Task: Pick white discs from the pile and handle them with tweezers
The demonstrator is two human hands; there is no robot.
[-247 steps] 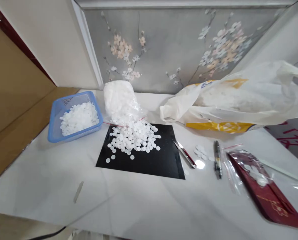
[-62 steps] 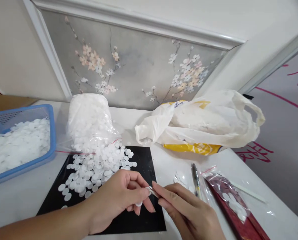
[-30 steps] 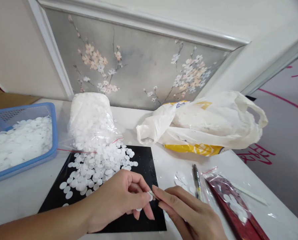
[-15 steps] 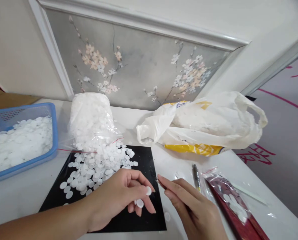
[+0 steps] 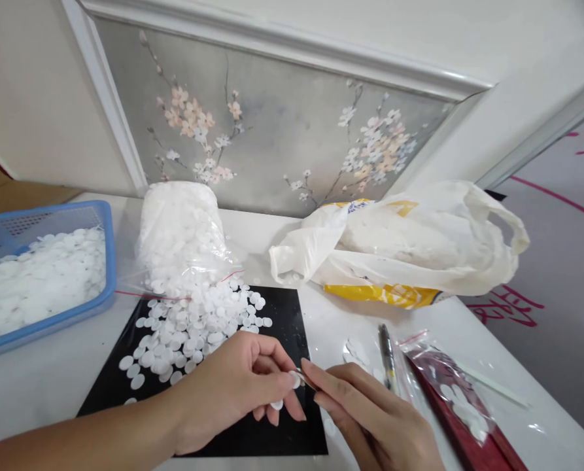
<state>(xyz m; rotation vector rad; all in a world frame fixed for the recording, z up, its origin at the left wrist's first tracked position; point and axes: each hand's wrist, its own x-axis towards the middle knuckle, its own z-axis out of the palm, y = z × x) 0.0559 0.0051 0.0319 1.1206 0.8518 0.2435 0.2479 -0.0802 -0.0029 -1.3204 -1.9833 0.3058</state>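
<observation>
fingers narrow, left hand (image 5: 233,389) around white discs (image 5: 295,379), right hand (image 5: 380,415) around slim tool (image 5: 307,379)

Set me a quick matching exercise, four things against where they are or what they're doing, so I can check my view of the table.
1. Left hand
2. Right hand
3. Blue basket
4. Dark pen

A. Cut off by the view's left edge
B. Holding a slim metal tool
C. Between loose discs and a red booklet
D. Holding white discs over the black sheet

Pairs: 1-D, 2-B, 3-A, 4-C
</observation>
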